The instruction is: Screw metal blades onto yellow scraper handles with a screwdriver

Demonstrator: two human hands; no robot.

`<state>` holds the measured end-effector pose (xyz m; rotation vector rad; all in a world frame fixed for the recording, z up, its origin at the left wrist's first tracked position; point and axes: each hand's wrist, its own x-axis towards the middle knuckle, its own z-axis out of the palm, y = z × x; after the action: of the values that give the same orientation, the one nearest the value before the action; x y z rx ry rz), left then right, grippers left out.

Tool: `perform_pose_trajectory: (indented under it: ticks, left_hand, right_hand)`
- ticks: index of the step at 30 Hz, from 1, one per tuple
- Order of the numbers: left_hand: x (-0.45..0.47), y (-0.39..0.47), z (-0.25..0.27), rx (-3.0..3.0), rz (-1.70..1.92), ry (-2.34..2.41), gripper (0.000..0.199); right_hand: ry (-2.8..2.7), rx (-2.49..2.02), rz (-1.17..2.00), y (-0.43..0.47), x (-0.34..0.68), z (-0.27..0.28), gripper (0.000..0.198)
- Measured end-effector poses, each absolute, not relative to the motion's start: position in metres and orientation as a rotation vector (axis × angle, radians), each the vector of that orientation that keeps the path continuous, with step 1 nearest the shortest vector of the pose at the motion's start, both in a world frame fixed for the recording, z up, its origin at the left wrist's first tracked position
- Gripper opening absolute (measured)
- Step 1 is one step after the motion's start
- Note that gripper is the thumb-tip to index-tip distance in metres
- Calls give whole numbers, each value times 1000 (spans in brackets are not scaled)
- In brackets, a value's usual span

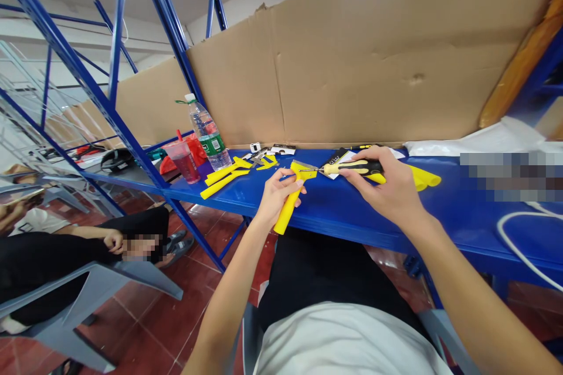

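My left hand (281, 192) is closed round a yellow scraper (288, 211), its handle angled down toward me and its wide head with a metal blade at the top. In my right hand (389, 184) is a screwdriver (352, 168) with a cream and black handle. Its tip points left and meets the scraper's head, though the exact contact is too small to make out. More yellow scrapers (224, 183) lie on the blue bench to the left. Other yellow handles (426, 178) lie partly hidden behind my right hand.
A water bottle (210, 135) and a red drink cup (183, 161) stand on the blue bench (440, 217) at left. Small packets (281, 150) lie at the back against a cardboard panel (334, 64). A white cable (505, 234) loops at right. A seated person (88, 234) is at far left.
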<state>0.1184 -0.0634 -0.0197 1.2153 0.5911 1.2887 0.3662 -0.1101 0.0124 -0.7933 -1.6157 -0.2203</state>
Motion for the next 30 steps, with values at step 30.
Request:
perform_pose_trajectory:
  ticks: [30]
  left_hand:
    - [115,-61,-19,1226,1323,579,57]
  right_hand:
    - [-1574,-674,71,-105,354,3,34]
